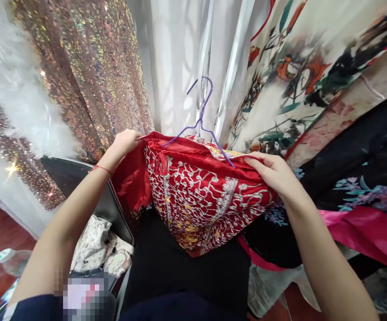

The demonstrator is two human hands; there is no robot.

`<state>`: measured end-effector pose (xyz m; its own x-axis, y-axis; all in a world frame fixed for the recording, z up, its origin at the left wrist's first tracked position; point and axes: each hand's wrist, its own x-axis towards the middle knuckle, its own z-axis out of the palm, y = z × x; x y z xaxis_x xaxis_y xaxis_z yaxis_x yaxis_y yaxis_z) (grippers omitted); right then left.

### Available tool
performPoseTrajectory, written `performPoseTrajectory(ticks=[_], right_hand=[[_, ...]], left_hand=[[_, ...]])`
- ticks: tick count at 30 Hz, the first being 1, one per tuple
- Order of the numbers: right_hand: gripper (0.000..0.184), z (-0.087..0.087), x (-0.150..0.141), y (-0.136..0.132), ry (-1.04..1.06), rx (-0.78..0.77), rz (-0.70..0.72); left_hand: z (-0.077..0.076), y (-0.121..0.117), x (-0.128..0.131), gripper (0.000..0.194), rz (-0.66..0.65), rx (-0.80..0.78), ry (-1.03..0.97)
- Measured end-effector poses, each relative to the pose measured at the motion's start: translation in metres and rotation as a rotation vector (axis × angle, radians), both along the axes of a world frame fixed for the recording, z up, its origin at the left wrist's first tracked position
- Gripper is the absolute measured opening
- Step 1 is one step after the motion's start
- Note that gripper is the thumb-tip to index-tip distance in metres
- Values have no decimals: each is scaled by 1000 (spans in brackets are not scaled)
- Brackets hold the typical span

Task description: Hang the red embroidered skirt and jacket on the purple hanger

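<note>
A red garment (200,196) with silver and gold embroidery hangs on a purple wire hanger (204,120) in front of me. My left hand (124,141) pinches the garment's top left edge with closed fingers. My right hand (273,171) grips the top right edge near the hanger's arm. The hanger's hook points up, free of any rail I can see.
A pink sequin dress (89,76) with white feather trim (22,102) hangs at left. White fabric (180,58) hangs behind. A floral printed robe (300,71) and a dark flowered garment with pink lining (364,200) lie at right. A black chair (76,178) with patterned cloth stands at lower left.
</note>
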<state>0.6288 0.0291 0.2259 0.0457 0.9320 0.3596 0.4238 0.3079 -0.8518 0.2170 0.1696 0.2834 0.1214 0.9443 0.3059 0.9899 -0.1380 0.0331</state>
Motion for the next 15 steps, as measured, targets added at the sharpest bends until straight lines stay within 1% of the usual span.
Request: performPoseTrajectory(ticks=[1,2,4,6,8,10,12,14,15], right_hand=[[29,0,2,-2,-8,55,-44],[25,0,4,-5,-4,114,-90],[21,2,6,-11,36,245,-187],[21,5,5,-20,74,375,-292],[23,6,3,-28,61,474,-405],[25,4,1,-34,-26,514,-486],[25,-1,1,-40,-142,509,-506],[23,-9,2,-44,-231,483,-491],[23,-13,3,-46,-260,469,-481]], left_hand=[[5,-9,6,32,30,75,34],[10,-19,11,35,58,117,71],[19,-44,22,38,102,155,109],[21,-70,31,37,102,152,114],[15,-95,43,33,54,86,128],[3,-117,58,31,14,-8,157],[-10,-134,77,33,38,-52,174],[-22,-150,99,36,70,-31,137],[-28,-157,111,36,44,0,90]])
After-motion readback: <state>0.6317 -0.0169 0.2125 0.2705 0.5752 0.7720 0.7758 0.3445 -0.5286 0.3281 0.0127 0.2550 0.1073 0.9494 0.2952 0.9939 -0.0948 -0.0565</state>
